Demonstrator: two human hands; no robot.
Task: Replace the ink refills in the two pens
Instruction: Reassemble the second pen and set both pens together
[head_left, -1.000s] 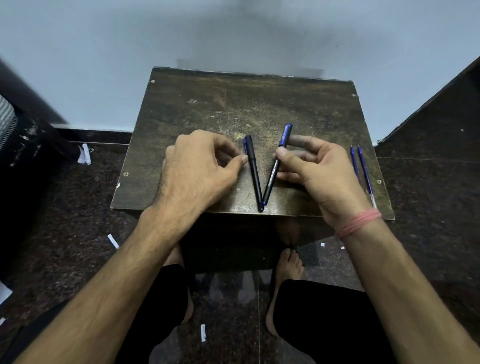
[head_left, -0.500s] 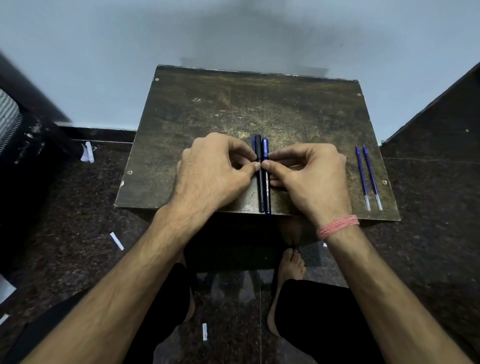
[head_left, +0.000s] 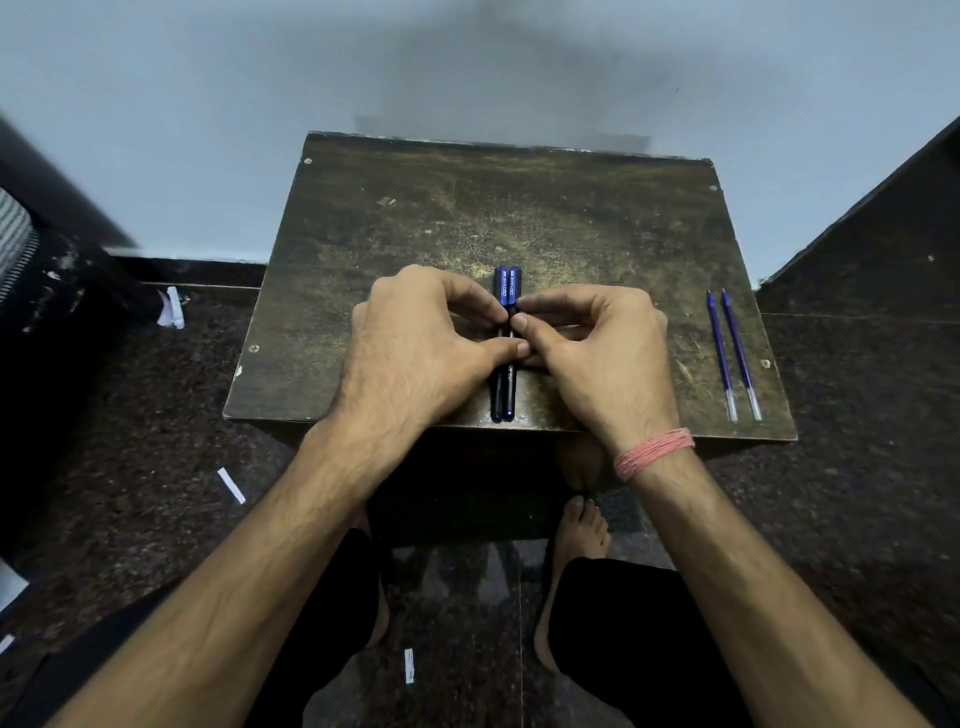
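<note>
Two capped pens with blue clips lie side by side, touching and parallel, on the small dark wooden table (head_left: 363, 223): the left pen (head_left: 500, 291) and the right pen (head_left: 514, 288), their tips at the near edge. My left hand (head_left: 415, 353) pinches the left pen at its middle with thumb and fingers. My right hand (head_left: 597, 353), with a pink thread band at the wrist, pinches the right pen the same way. Two blue ink refills (head_left: 730, 353) lie parallel near the table's right edge, clear of both hands.
The table stands against a pale wall (head_left: 208, 104) on a dark speckled floor (head_left: 130, 415). White paper scraps (head_left: 230, 485) are scattered on the floor. My bare foot (head_left: 582, 525) and knees sit under the near edge. A dark slanted panel (head_left: 883, 234) rises at the right.
The two pens formed a V a second ago. Both hands pushed them together, and now they lie straight, parallel and touching. The refills have not moved.
</note>
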